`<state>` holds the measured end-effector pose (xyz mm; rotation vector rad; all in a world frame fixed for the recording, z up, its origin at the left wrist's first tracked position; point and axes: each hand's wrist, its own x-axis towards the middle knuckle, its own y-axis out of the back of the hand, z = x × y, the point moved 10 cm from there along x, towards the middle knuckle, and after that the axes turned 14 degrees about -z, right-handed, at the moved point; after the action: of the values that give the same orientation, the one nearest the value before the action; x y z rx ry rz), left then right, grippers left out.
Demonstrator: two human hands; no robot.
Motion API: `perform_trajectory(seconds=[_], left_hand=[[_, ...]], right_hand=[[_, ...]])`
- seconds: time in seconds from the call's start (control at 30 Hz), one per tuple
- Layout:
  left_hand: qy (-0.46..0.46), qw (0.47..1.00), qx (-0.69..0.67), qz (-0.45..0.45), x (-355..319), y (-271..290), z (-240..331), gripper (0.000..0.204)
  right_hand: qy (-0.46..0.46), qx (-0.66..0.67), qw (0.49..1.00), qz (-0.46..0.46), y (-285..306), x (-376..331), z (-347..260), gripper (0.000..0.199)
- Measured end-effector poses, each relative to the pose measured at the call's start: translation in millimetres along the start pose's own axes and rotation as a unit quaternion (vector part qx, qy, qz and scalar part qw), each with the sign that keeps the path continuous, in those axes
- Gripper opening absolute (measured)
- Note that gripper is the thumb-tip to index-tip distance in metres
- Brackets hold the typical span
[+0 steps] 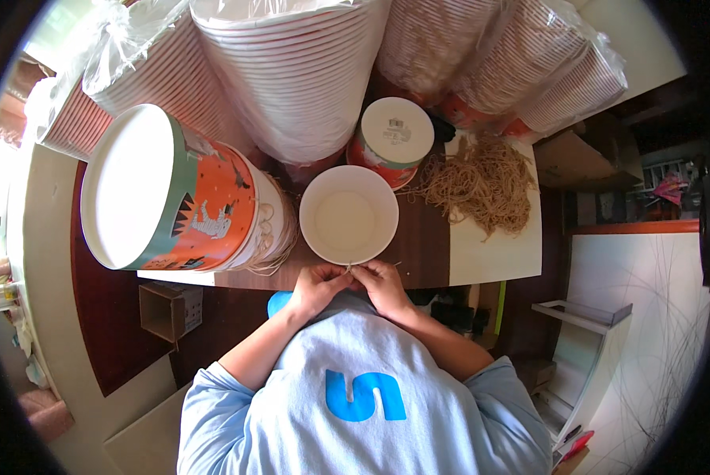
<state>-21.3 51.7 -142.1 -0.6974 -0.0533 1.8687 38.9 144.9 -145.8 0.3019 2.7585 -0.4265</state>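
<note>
The left hand (317, 288) and right hand (382, 286) pinch closely, apparently on a thin cord (349, 268), at the white tub's (349, 215) near rim. A hard tug could tip the tub; a loose pinch could let the mostly hidden cord slip.

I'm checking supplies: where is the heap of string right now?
In the head view, the string heap lies on the table at the right, beside the small orange tub and right of the white bucket.

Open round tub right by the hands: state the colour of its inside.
The open round tub is plain creamy white inside; it shows best in the head view.
</note>
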Motion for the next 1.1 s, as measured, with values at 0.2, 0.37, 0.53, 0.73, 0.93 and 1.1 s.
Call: perform_trajectory(seconds=[0.2, 0.37, 0.53, 0.73, 0.93, 1.1], left_hand=[[0.068, 0.993, 0.041, 0.082, -9, 16, -9, 0.018], [0.037, 0.996, 0.046, 0.065, -11, 11, 0, 0.018], [0.03, 0.998, -0.015, 0.053, -9, 5, 2, 0.019], [0.05, 0.99, -0.092, 0.097, -11, 13, -12, 0.02], [-0.122, 0.98, 0.053, 0.149, -17, 14, 21, 0.016], [-0.208, 0.854, 0.43, 0.206, -35, -4, 67, 0.016]], right_hand=[[0.007, 0.026, 1.0, -0.012, -7, -1, -6, 0.014], [-0.018, 0.056, 0.998, -0.025, -10, 0, -1, 0.014], [-0.107, 0.308, 0.945, -0.026, -15, 0, 34, 0.016], [-0.129, 0.364, 0.922, -0.034, -18, -1, 41, 0.018], [-0.123, 0.374, 0.918, -0.039, -19, 1, 43, 0.017], [-0.115, 0.39, 0.913, -0.043, -20, 2, 46, 0.016]])
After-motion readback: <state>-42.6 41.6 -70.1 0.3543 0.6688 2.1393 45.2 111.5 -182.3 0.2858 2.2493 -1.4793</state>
